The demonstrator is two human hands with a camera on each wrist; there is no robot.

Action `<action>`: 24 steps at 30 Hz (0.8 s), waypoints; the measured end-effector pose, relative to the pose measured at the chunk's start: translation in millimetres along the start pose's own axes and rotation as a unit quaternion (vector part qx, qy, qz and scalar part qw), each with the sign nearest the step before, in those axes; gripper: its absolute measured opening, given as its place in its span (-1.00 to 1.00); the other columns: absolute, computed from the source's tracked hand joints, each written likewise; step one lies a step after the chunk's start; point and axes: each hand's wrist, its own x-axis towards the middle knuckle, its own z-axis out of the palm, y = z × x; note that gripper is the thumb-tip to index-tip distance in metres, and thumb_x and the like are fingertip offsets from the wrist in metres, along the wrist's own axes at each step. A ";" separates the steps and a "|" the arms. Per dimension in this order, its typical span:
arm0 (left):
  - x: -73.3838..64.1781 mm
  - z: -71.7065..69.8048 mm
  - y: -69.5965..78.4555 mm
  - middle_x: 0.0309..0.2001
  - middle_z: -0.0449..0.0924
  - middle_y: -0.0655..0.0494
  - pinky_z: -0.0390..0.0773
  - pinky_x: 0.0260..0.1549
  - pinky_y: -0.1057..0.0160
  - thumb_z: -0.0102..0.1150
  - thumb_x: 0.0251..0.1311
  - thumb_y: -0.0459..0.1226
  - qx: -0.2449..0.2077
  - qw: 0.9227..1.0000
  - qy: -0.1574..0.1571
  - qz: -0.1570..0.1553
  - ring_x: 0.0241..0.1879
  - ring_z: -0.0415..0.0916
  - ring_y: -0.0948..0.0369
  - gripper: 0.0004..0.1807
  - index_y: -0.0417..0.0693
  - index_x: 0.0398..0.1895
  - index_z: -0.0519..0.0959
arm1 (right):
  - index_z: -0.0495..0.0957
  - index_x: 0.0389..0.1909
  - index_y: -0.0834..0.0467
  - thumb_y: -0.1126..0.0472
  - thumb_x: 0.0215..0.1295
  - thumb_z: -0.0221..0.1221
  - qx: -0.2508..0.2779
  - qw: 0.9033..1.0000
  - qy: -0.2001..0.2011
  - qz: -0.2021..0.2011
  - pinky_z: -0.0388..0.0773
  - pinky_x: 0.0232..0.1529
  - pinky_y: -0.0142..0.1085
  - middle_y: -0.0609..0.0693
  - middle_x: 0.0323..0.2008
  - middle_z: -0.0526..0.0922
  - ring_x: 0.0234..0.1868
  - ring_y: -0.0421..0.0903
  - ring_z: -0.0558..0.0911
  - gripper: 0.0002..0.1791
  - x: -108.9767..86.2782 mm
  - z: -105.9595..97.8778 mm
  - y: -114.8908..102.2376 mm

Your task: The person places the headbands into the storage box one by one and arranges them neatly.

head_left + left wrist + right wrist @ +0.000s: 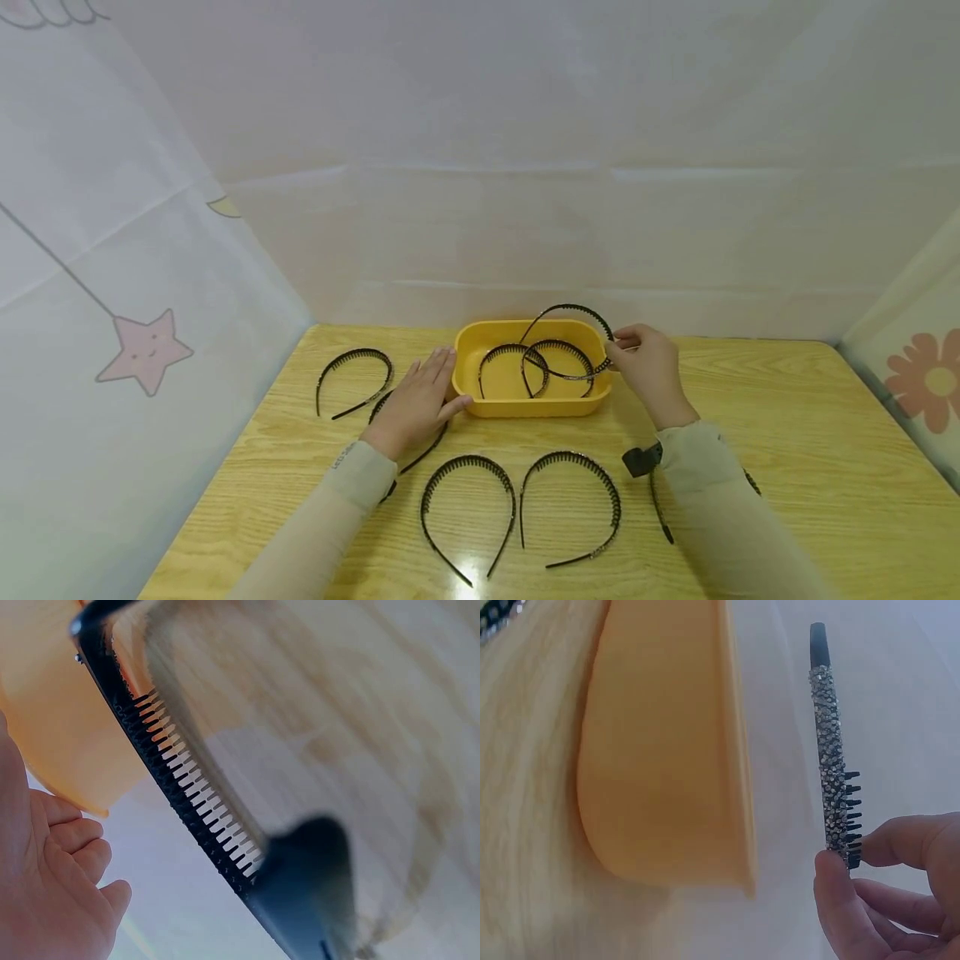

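Note:
My right hand pinches a black toothed headband at the right end of a yellow tub. In the right wrist view that headband shows silvery glitter along its band, with thumb and fingertips at its lower part. Its loop overlaps the tub's opening in the head view. Two more black headbands lie inside the tub. My left hand, fingers extended, rests against the tub's left end. A black headband lies below the left hand and wrist, partly hidden by them in the head view.
On the wooden table, one headband lies at the far left. Two headbands lie side by side in front of the tub. Another headband is partly covered by the right forearm. A pale curtain hangs behind.

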 end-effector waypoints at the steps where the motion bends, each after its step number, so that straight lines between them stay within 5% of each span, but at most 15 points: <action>1: 0.2 0.2 -0.1 0.63 -0.22 -0.06 -0.12 0.56 -0.08 -0.34 0.51 0.28 0.000 1.000 -0.002 -0.001 0.61 -0.26 0.03 -0.06 -0.21 0.63 -0.18 | 0.57 0.13 0.40 0.24 0.43 0.19 0.007 1.000 -0.004 0.002 0.76 -0.31 -0.20 0.30 -0.11 0.66 -0.27 0.14 0.78 -0.63 -0.4 3.8 -1.4; 24: -0.6 -0.3 -1.6 0.63 -0.24 -0.05 -0.16 0.56 -0.08 -0.37 0.50 0.31 -0.002 1.000 -0.009 -0.005 0.61 -0.27 0.03 -0.04 -0.22 0.63 -0.16 | 0.60 0.04 0.39 0.24 0.40 0.27 0.040 0.999 -0.017 -0.001 0.72 -0.41 -0.24 0.24 -0.20 0.67 -0.35 0.06 0.77 -0.67 -2.6 64.3 -21.7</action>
